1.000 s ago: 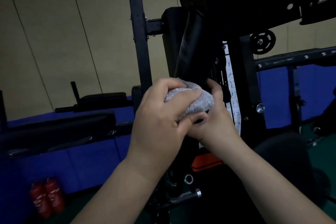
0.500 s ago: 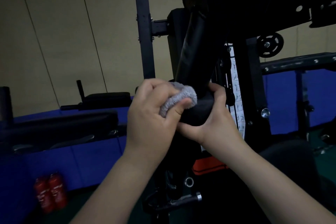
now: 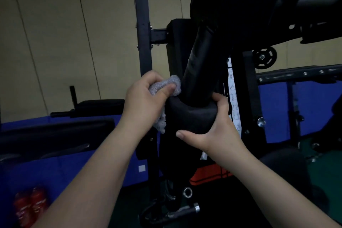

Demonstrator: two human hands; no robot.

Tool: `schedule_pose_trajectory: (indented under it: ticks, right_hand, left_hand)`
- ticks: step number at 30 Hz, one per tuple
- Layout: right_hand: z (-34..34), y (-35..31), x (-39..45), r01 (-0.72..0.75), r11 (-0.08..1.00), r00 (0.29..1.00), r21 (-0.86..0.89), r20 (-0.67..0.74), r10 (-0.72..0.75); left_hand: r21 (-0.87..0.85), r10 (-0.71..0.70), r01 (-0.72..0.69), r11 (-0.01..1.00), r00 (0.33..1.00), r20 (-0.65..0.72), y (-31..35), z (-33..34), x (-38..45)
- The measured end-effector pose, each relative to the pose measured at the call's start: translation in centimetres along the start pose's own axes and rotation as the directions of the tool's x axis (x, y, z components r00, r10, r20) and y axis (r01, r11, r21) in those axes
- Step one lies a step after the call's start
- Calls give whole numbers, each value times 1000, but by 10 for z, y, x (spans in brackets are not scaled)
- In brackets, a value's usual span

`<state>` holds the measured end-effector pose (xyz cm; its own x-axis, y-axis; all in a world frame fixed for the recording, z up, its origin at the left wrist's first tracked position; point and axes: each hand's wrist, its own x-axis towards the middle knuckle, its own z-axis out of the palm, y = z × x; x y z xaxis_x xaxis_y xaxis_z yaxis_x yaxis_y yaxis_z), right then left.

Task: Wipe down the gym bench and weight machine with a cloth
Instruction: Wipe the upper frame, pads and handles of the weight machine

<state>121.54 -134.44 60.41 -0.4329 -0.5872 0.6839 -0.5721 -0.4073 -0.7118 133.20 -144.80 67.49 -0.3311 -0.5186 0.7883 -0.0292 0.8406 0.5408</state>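
Cloth [image 3: 162,87], grey terry, bunched in left hand [image 3: 146,102]: fingers and thumb curled tight round it, a tail hanging below the palm. It sits against the left side of the padded arm [image 3: 199,72] of the weight machine [image 3: 246,87], just above the foam roller [image 3: 192,116]. A second ago the cloth was draped over the top of the roller; it has since slid off to the left, so the roller's top looks done and the wipe is moving onto the arm's side. Right hand [image 3: 216,129] wraps the roller, thumb under, fingers over its right end, steadying it. Bench [image 3: 55,131] at lower left, well apart from both hands, probably not yet reached.
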Motion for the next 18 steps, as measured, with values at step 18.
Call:
schedule_pose_trajectory:
  ticks: [18]
  right_hand:
    - [21,-3,1,-65,983,964,172,-245,107]
  left_hand:
    - [-327,342,-311,892,939,41,-16,8,-1]
